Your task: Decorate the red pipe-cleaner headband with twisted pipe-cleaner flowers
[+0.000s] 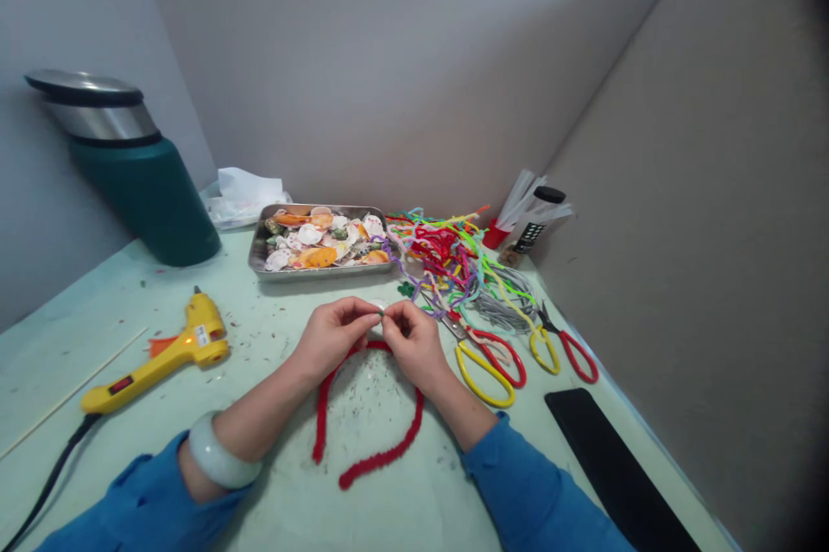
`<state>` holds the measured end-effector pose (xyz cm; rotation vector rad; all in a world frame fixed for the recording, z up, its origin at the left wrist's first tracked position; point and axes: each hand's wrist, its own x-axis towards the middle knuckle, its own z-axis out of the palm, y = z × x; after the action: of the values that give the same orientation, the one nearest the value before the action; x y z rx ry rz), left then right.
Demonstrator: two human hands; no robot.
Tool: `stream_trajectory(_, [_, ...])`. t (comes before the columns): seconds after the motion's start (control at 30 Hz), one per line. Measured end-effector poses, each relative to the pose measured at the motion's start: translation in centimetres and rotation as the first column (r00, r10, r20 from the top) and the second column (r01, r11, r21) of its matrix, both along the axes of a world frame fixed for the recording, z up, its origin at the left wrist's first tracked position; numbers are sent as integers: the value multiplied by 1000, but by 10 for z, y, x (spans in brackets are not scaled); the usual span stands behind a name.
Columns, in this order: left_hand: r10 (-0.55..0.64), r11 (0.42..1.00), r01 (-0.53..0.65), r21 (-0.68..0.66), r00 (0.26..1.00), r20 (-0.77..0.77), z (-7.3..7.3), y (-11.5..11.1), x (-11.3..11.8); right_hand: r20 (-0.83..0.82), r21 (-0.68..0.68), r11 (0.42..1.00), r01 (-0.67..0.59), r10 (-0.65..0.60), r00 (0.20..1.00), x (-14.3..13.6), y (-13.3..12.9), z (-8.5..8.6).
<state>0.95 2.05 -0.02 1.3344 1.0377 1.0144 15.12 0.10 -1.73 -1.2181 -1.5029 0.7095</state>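
Plain grey walls meet behind a pale green surface speckled with dark crumbs. Far left of the hands stands a matte teal tumbler with a steel collar; nearer, a smooth yellow plastic glue gun lies beside a thin, straight wooden stick. Beyond the left hand sits a shiny metal tray of ridged white and orange seashells. Both hands are narrowed to a fingertip pinch, thumbs against index fingers, on a tiny dark green bit, its material unclear. Just below them, between the forearms, a fuzzy red chenille stem arches, its bend at the hands and both ends towards the body; its longer side runs by the right hand. Right of that hand are tangled chenille stems, two red-and-yellow-handled scissors and a flat black strip.
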Motion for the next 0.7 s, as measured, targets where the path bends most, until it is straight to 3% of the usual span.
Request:
stream_trajectory(0.13, [-3,999,5,52,999,-40,-1,-1,2,-9,-24,1000,14,-14,1000,0,1,0])
stream_trajectory(0.27, [-18,1000,18,-2,1000,-7,-1,-1,2,-29,-49,999,15,-17,999,1,3,-1])
stream_trajectory(0.53, [-28,999,31,-44,998,62,-1,2,0,-203,-234,971,-52,3,979,2,7,3])
stream_trajectory(0.7, [-23,995,29,-91,998,65,-3,3,0,-245,-260,962,-83,18,969,3,6,3])
